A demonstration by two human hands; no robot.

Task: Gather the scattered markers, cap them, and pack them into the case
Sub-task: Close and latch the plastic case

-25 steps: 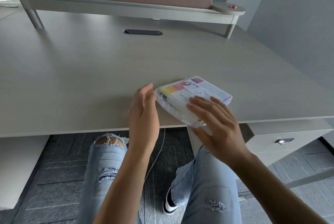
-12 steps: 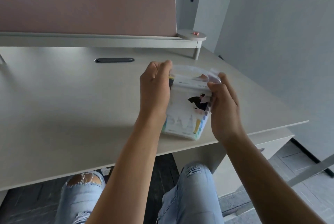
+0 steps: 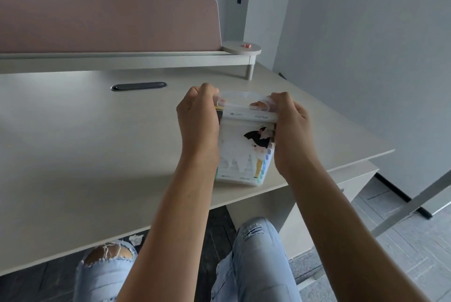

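1. Head view: the marker case (image 3: 244, 153) stood upright on the worktop (image 3: 85, 143), close to the near edge, its printed face turned toward the camera.
2. The left hand (image 3: 199, 123) was clamped round the case's upper left corner, fingers curled over the top and knuckles up.
3. The right hand (image 3: 291, 131) gripped the upper right corner in the same way, fingers wrapped over the clear plastic handle (image 3: 240, 98) at the top.
4. The case sat squarely between the two hands, its bottom edge resting on the worktop, and coloured marker ends showed along its right side.
5. No loose markers could be seen anywhere on the worktop.
6. Farther back, a dark oval cable grommet (image 3: 138, 86) lay set into the worktop, well apart from the case.
7. Behind it, a pink divider panel (image 3: 109, 18) rose above a raised shelf (image 3: 122, 59), and a small red item (image 3: 246, 45) sat on the shelf's round end.
8. Below the worktop edge, knees in ripped light-blue jeans (image 3: 253, 265) were visible over dark flooring.
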